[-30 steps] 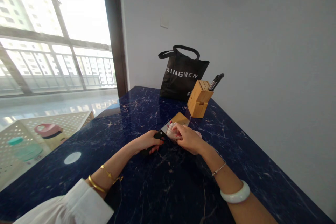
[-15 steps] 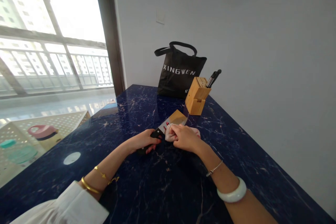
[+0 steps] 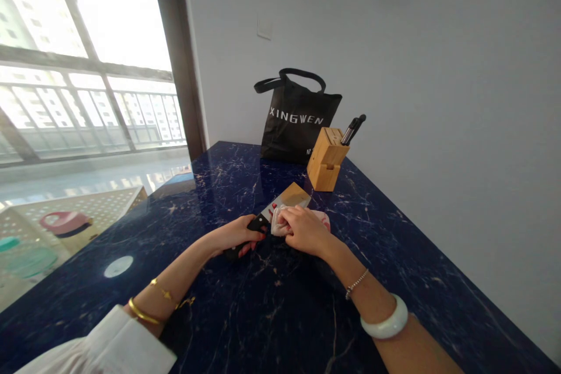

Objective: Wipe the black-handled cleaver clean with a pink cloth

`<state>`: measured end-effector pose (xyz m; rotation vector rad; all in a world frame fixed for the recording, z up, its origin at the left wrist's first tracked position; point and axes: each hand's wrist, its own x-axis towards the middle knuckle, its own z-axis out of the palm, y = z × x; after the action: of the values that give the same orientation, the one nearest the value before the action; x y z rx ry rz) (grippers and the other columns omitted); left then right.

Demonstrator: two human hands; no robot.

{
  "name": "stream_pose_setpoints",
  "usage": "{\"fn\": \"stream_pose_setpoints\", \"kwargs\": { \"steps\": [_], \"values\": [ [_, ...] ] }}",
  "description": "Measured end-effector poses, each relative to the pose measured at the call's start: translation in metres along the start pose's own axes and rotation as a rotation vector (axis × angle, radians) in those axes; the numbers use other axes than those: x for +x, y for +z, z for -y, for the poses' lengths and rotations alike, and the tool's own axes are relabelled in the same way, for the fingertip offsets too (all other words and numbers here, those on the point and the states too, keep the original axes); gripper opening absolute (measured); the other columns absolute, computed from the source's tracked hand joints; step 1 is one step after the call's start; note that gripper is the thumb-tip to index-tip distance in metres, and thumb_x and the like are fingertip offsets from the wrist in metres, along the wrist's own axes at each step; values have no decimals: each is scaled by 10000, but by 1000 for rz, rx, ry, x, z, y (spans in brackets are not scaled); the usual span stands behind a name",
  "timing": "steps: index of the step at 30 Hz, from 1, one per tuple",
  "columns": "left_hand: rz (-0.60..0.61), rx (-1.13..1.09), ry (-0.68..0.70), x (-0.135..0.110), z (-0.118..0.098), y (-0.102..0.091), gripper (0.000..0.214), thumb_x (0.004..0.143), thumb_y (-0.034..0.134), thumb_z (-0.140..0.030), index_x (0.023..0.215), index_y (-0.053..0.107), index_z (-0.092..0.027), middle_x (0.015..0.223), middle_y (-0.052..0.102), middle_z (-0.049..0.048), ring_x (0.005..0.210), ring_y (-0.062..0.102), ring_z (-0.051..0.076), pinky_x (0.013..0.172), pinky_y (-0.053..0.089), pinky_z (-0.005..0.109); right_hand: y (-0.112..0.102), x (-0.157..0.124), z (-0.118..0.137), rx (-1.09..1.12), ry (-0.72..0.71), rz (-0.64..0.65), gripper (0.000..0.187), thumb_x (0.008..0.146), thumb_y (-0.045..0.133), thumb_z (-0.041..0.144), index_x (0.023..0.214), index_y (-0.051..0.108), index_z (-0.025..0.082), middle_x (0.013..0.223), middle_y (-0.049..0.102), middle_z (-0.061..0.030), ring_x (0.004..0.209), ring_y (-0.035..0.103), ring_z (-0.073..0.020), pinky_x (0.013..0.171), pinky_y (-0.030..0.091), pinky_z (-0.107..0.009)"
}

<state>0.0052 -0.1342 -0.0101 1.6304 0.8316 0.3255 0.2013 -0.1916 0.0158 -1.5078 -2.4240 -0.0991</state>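
My left hand [image 3: 239,234] is closed round the black handle of a cleaver [image 3: 293,193]. The wide, shiny blade points away and to the right, mirroring the wooden block and red fingertips. Bunched in my right hand [image 3: 307,231] is a white cloth [image 3: 277,223] with some pink or red on it, pressed against the near side of the blade close to the handle. My right fingers are curled over the cloth and hide part of it. A wooden knife block [image 3: 326,163] stands just beyond the blade tip, with a few black-handled tools in its top.
A black tote bag [image 3: 295,120] stands behind the block by the wall. The dark blue marbled table [image 3: 280,327] has a white round spot [image 3: 118,266] at left. Beyond its left edge, a perforated cream basket [image 3: 105,204] holds a pink-lidded container [image 3: 65,223] and a teal bottle [image 3: 30,260].
The whole view has shifted slightly, so things sit a little further left. Both hands keep their hold on the cleaver and the cloth, with barely any movement between them.
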Motion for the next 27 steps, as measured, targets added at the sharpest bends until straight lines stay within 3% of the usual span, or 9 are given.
{"fn": "stream_pose_setpoints", "kwargs": {
  "steps": [11, 16, 22, 27],
  "values": [
    [71, 31, 21, -5, -5, -2, 325, 690, 576, -317, 949, 437, -179, 516, 509, -72, 308, 395, 46, 277, 310, 134, -1, -10, -49, -226, 363, -48, 261, 695, 472, 130, 942, 485, 212, 1023, 547, -34, 901, 434, -207, 707, 291, -297],
    [120, 50, 7, -6, -5, -5, 314, 690, 571, -285, 957, 437, -189, 513, 514, -73, 313, 401, 50, 274, 328, 135, 3, -14, -68, -305, 467, -144, 225, 745, 431, 116, 949, 488, 192, 1011, 536, -58, 896, 439, -208, 714, 298, -296],
    [181, 86, 9, -7, -8, -5, 290, 686, 567, -241, 940, 438, -185, 498, 517, -75, 298, 407, 55, 259, 325, 135, 5, -12, -78, -356, 488, -231, 223, 776, 402, 126, 973, 500, 160, 1001, 530, -77, 894, 437, -220, 747, 310, -304],
    [199, 105, -7, -7, -7, -4, 290, 691, 567, -262, 945, 449, -186, 499, 519, -75, 292, 407, 56, 259, 324, 139, 4, -4, -72, -310, 387, -251, 255, 791, 371, 117, 1008, 501, 144, 1020, 529, -93, 948, 428, -215, 825, 299, -309]
  ]
}}
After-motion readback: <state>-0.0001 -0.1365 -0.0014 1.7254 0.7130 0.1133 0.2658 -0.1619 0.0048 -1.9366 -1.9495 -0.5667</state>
